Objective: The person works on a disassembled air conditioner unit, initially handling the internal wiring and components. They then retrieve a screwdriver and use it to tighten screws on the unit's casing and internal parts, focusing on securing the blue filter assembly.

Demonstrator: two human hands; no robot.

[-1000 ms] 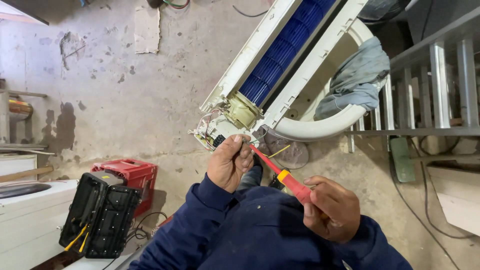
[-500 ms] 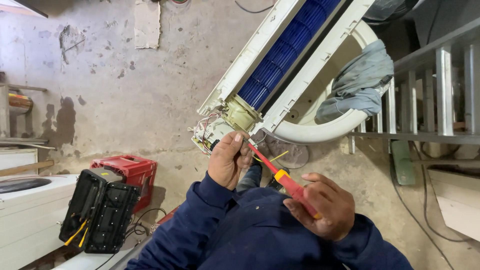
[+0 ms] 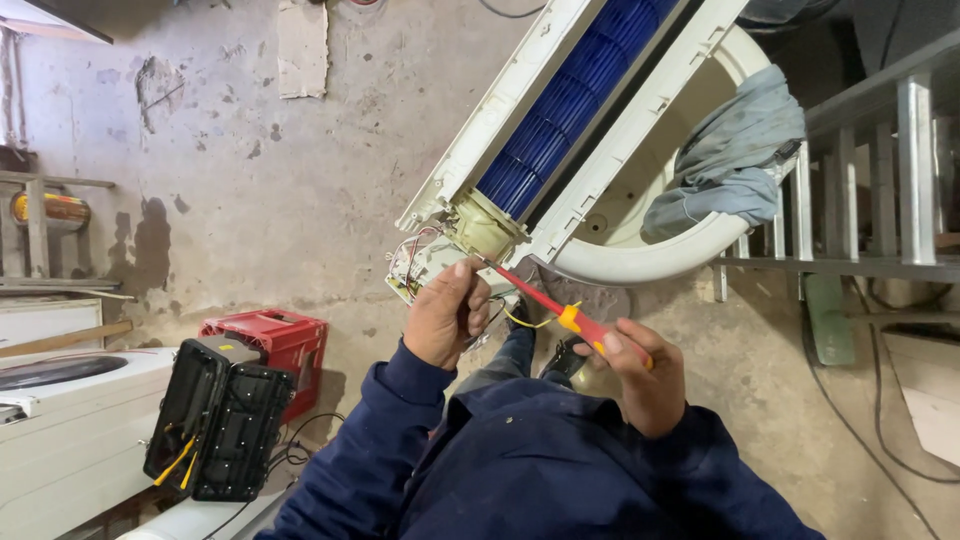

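A white indoor air conditioner unit [image 3: 520,95] with a blue cylindrical fan [image 3: 560,110] leans diagonally across the view. My right hand [image 3: 640,375] grips a red and yellow screwdriver [image 3: 545,305], its tip at the cream motor housing [image 3: 485,225] on the fan's lower end. My left hand [image 3: 445,315] is closed beside the tip, touching the small circuit board and coloured wires [image 3: 415,265]. Both arms wear dark blue sleeves.
An open black tool case [image 3: 220,420] stands by a red crate [image 3: 270,340] at lower left. A white appliance [image 3: 70,430] sits at the left edge. A grey cloth [image 3: 730,165] hangs on the unit. A metal ladder [image 3: 870,180] lies at right.
The view has shifted slightly. My right hand has moved a little down and right with the screwdriver, whose tip stays at the motor housing. My left hand remains at the wires.
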